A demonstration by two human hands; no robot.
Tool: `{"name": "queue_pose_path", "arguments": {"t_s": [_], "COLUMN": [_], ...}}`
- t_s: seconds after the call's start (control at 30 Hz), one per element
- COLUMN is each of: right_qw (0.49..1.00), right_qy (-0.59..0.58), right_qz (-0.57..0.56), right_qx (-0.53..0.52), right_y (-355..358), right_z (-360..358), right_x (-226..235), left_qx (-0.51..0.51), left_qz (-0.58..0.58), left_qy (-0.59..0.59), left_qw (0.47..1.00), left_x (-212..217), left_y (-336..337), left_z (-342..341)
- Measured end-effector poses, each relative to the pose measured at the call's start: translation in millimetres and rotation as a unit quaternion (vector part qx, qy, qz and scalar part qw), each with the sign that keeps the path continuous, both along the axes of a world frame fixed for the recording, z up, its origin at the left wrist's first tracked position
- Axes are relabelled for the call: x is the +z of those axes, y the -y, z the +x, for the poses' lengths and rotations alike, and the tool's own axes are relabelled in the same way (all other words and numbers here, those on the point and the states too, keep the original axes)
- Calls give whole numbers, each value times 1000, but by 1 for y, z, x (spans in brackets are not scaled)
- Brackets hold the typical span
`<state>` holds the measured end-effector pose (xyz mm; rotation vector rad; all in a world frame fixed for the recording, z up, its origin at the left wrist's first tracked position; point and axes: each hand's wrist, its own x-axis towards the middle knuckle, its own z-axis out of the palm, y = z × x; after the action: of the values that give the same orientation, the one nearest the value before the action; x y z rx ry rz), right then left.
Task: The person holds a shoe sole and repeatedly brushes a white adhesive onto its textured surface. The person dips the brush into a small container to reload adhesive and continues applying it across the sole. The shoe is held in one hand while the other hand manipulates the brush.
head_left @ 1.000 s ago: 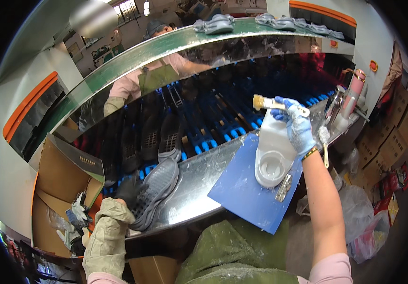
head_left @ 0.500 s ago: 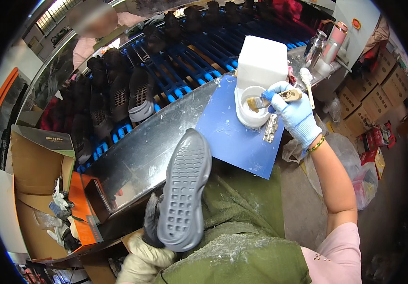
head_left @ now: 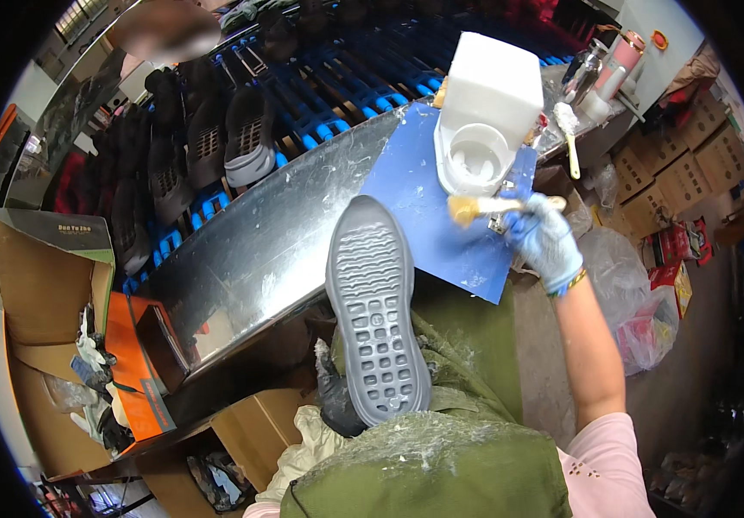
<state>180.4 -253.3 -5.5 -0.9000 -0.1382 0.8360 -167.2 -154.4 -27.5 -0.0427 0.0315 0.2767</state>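
My right hand [head_left: 546,243], in a blue glove, grips a small wooden-handled brush [head_left: 486,206] with its bristles pointing left over a blue sheet [head_left: 428,216]. My left hand [head_left: 316,445], in a pale cloth glove, holds a grey shoe [head_left: 378,311] sole-up over my lap; much of the hand is hidden behind the shoe and my green apron [head_left: 441,457]. A white glue container [head_left: 486,112] with a round open mouth stands on the blue sheet just beyond the brush.
A metal bench [head_left: 251,233] runs diagonally ahead, with a conveyor of blue rollers [head_left: 337,95] carrying several dark shoes [head_left: 246,134]. Open cardboard boxes [head_left: 52,285] stand at left. A second brush [head_left: 569,134], a pink bottle [head_left: 612,69] and stacked cartons [head_left: 674,181] sit at right.
My right hand drew the brush out of the glue container toward me. The shoe rose and now points further toward the bench. My view tilted down.
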Motion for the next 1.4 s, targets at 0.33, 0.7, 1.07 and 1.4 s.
{"name": "queue_pose_path", "arguments": {"t_s": [0.33, 0.7, 1.07, 1.4], "right_qw": [948, 944, 964, 964], "right_qy": [266, 215, 256, 165], "right_qz": [-160, -65, -51, -68], "right_qx": [60, 240, 55, 195], "right_y": [-104, -36, -73, -4], "right_z": [-123, -164, -167, -205], "right_x": [21, 45, 8, 37], "left_qx": [-57, 54, -31, 214], "left_qz": [-143, -58, -59, -194], "left_qy": [-65, -59, -70, -73], "left_qw": [986, 995, 995, 954], "left_x": [-61, -190, -24, -78], "left_y": [-1, -12, -20, 12], "left_z": [-24, -55, 5, 26]}}
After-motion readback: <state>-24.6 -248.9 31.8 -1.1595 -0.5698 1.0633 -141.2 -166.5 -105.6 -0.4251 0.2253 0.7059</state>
